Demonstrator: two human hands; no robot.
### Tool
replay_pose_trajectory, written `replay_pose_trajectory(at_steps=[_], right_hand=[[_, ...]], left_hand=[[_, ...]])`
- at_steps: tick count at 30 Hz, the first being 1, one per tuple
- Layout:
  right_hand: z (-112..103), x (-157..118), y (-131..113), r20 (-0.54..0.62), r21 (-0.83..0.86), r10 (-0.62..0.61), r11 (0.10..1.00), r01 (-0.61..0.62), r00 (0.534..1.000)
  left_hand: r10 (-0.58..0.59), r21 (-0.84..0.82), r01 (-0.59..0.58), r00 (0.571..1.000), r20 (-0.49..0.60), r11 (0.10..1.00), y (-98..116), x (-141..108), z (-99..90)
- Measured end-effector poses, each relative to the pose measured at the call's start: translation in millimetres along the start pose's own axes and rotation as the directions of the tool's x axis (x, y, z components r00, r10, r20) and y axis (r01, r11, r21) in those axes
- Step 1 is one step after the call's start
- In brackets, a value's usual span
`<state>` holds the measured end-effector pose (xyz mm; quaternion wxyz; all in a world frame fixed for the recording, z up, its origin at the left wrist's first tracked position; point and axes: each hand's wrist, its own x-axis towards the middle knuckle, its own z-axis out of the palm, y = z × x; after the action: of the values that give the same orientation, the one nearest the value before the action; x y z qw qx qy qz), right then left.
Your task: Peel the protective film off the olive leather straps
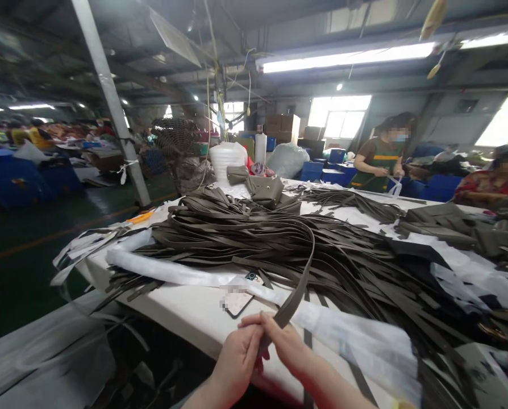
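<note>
Our left hand [234, 358] and right hand [288, 347] meet at the worktop [175, 302], fingers [250, 321] of both grasping one dark strap [293, 302]. Across this white surface spreads a heap of straps [237, 238]; the held strap arches from it to us. Along its near side runs translucent plastic wrap [173, 270]. Just beyond our fingers lies a phone [239, 307].
</note>
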<state>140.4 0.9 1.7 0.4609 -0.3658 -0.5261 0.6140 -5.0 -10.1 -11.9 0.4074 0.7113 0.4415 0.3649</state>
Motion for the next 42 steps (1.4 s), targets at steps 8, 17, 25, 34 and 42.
replay_pose_trajectory(at_steps=[8,17,25,34,42], right_hand=[[-46.6,9.5,-28.1,-0.204,0.085,-0.185,0.975,0.206,0.961],[-20.5,-2.9,3.7,-0.032,0.010,-0.048,0.999,0.049,0.998],[-71.9,0.4,-38.5,-0.291,0.139,-0.244,0.946,0.293,0.925],[-34.7,-12.8,-13.6,-0.096,-0.070,-0.180,0.982,0.174,0.979],[-91.9,-11.4,-65.4,-0.355,0.110,-0.341,0.909,0.401,0.871]], left_hand=[[-0.096,-0.046,0.099,0.993,0.068,0.994,-11.2,-1.9,5.7],[-0.055,-0.089,0.062,0.995,0.086,0.994,10.4,5.7,13.2],[-0.045,-0.007,0.047,0.990,0.133,0.999,4.9,-4.6,13.4],[0.071,0.040,-0.073,0.996,0.060,0.997,25.4,14.9,23.6],[0.068,0.035,-0.074,0.984,0.167,0.997,21.1,20.3,31.8]])
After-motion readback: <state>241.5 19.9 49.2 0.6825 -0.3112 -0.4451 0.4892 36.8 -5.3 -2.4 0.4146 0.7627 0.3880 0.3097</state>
